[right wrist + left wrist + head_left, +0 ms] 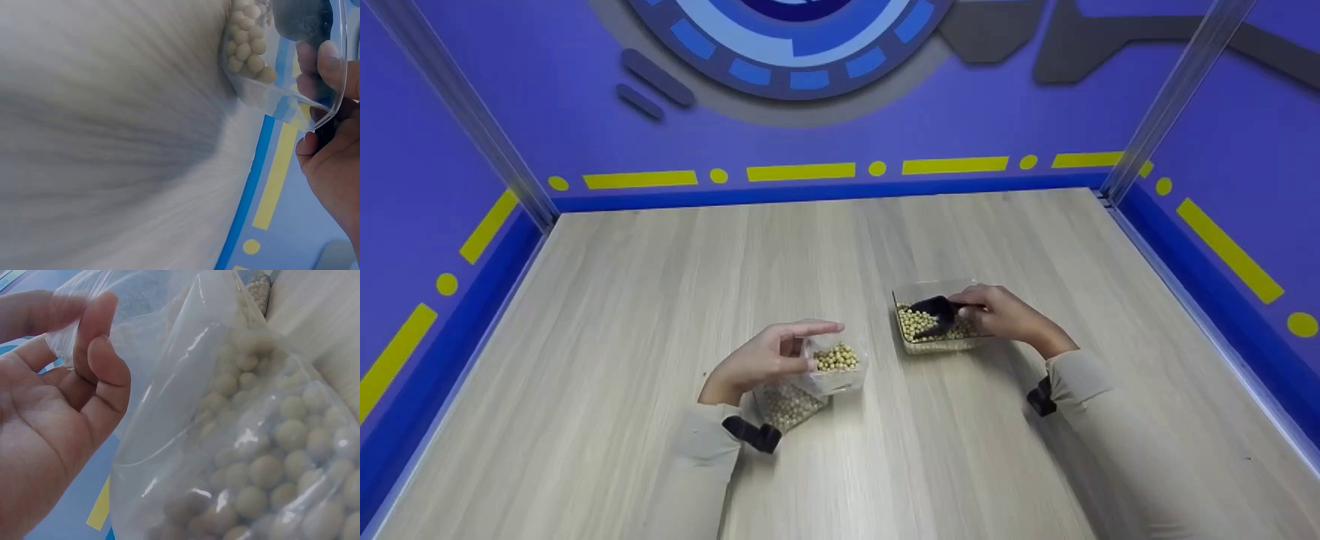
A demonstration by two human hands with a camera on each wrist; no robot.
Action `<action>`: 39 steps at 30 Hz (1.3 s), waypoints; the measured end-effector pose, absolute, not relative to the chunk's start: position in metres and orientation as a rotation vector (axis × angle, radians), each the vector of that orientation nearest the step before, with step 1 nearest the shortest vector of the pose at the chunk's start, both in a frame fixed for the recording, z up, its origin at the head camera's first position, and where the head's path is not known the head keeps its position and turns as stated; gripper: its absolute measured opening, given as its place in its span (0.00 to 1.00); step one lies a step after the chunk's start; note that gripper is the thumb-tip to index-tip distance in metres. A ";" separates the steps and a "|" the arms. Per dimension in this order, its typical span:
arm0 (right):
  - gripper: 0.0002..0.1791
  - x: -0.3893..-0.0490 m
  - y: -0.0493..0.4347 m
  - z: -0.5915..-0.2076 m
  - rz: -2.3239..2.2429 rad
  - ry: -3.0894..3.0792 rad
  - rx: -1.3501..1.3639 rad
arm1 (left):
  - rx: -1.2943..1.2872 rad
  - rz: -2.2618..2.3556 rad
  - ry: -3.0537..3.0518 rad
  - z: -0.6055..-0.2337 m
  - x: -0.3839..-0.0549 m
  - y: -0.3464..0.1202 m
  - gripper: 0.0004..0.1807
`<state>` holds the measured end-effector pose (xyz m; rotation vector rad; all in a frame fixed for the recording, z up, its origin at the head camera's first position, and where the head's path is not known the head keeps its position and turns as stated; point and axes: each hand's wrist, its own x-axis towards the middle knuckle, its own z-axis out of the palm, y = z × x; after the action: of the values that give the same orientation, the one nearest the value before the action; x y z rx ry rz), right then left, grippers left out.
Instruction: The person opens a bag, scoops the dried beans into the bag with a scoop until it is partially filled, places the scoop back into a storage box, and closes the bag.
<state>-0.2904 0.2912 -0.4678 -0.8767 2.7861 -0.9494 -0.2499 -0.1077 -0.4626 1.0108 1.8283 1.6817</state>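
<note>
My left hand [769, 356] pinches the rim of a clear plastic bag [163, 422] and holds its mouth open. Pale round beans, like soybeans [264, 472], fill the bag's lower part, and more show through the opening in the head view. To the right, a clear plastic box [911, 346] holds more of the same beans [913, 321]. My right hand [997, 311] grips the handle of a black scoop [936, 313], whose bowl is down among the beans in the box. In the right wrist view the fingers show through the box's clear wall.
The light wood table [720, 262] carries both containers near its middle. Blue-purple panels [810, 142] with yellow marks enclose it at the back and both sides, with metal posts [1174, 97] in the corners. Each sleeve wears a black wrist strap [751, 433].
</note>
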 end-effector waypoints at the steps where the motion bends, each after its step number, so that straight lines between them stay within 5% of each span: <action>1: 0.18 -0.290 0.291 -0.468 -0.959 2.785 -0.873 | 1.012 1.683 1.824 -0.463 -0.250 -0.108 0.30; 39: 0.20 -0.293 0.307 -0.469 -1.214 2.663 -0.647 | 0.977 1.682 1.839 -0.465 -0.251 -0.108 0.31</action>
<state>-0.2929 0.3070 -0.4692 -0.6474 2.6635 -1.2139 -0.2505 -0.1078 -0.4645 0.9767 1.8393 1.6817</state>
